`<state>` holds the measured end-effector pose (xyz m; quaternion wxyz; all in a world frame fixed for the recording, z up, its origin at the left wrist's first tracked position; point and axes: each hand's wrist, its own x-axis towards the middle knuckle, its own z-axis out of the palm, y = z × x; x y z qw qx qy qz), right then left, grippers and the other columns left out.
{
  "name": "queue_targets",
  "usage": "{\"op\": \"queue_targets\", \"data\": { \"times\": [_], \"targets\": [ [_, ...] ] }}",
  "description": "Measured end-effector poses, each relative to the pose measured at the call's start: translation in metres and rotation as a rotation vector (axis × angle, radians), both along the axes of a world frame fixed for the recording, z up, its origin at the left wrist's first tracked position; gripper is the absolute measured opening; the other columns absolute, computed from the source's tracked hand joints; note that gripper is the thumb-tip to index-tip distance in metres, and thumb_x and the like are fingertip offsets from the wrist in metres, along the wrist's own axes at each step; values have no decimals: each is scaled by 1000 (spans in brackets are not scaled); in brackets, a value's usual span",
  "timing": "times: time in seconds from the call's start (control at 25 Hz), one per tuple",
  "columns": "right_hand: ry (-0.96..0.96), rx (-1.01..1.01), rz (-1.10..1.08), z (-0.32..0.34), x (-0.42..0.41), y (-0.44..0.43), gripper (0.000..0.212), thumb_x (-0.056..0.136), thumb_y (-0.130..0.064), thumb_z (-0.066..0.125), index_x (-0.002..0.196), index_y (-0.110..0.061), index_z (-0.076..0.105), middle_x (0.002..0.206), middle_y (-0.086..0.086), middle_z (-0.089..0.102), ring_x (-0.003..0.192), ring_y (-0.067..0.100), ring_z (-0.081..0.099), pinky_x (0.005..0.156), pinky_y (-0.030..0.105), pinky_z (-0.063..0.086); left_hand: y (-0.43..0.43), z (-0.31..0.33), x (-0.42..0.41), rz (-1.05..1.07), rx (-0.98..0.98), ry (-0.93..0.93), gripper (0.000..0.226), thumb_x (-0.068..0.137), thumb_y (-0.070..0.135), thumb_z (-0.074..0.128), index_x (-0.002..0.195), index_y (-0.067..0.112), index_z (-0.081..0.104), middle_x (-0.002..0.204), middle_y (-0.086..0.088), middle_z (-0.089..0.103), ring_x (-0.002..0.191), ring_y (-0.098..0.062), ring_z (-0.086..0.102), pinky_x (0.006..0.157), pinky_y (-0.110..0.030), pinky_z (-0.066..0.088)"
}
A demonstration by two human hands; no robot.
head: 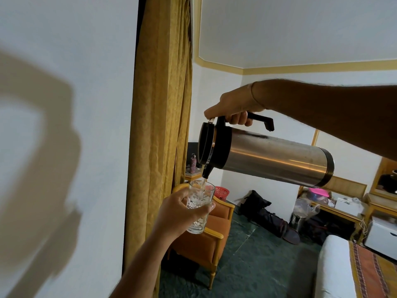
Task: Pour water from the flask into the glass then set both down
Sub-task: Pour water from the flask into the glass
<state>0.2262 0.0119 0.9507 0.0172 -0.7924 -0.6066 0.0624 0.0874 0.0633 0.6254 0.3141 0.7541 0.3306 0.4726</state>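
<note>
A steel flask with a black lid and black handle is tipped nearly level, its spout pointing down to the left. My right hand grips its handle from above, thumb pressing the lid lever. A thin stream of water falls from the spout into a clear patterned glass. My left hand holds the glass upright just below the spout, fingers wrapped around its lower half. Water and bubbles show inside the glass.
A white wall and a gold curtain stand on the left. Behind the glass is an orange armchair on green carpet. A black bag lies on the floor, a cluttered wooden table stands at the right, and a white bed at bottom right.
</note>
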Motion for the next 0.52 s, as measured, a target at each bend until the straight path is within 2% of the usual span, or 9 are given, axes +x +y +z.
{"op": "queue_targets", "data": {
  "times": [0.12, 0.2, 0.24, 0.32, 0.4, 0.44, 0.52],
  "targets": [
    [55, 1, 8, -4, 3, -7, 59, 103, -53, 50, 54, -21, 42, 50, -4, 29, 40, 15, 24, 50, 25, 32, -4, 1, 0, 5, 74, 2, 111, 54, 104, 63, 137, 29, 69, 107, 30, 65, 83, 21, 61, 59, -2, 49],
    [112, 4, 8, -8, 7, -11, 63, 103, -53, 50, 49, -22, 44, 48, -4, 29, 41, 15, 23, 51, 25, 30, -6, 2, -2, -18, 78, -18, 123, 53, 106, 59, 141, 20, 68, 108, 27, 65, 81, 32, 60, 65, 8, 42],
    [136, 5, 9, -10, 9, -13, 63, 103, -53, 49, 49, -22, 44, 48, -4, 28, 41, 15, 23, 51, 25, 30, -6, 2, -2, -33, 71, -22, 123, 53, 107, 59, 139, 19, 69, 108, 25, 68, 85, 34, 59, 65, 7, 43],
    [163, -1, 9, -15, 14, -16, 60, 104, -53, 49, 54, -20, 42, 50, -3, 29, 43, 16, 23, 53, 26, 30, -4, 2, -3, -41, 64, -15, 122, 51, 108, 59, 136, 21, 71, 110, 19, 77, 93, 17, 70, 65, -4, 53],
    [177, -3, 4, -19, 18, -17, 58, 103, -51, 50, 55, -20, 43, 51, -3, 28, 44, 16, 23, 55, 27, 29, -2, 2, -2, -25, 63, -13, 121, 50, 107, 60, 136, 22, 71, 117, 16, 78, 103, 2, 73, 75, -8, 51],
    [182, 1, 0, -21, 19, -18, 58, 103, -51, 51, 54, -20, 45, 51, -3, 28, 43, 16, 23, 54, 26, 29, -2, 3, -3, -22, 65, -12, 117, 51, 107, 61, 133, 24, 72, 116, 18, 77, 102, 2, 73, 74, -7, 50],
    [190, 11, -6, -24, 22, -18, 59, 103, -51, 50, 53, -21, 46, 51, -4, 29, 43, 15, 23, 54, 26, 30, -4, 5, -3, -29, 70, -16, 99, 55, 104, 63, 120, 31, 74, 102, 23, 78, 96, 11, 73, 65, -4, 52]
  ]
}}
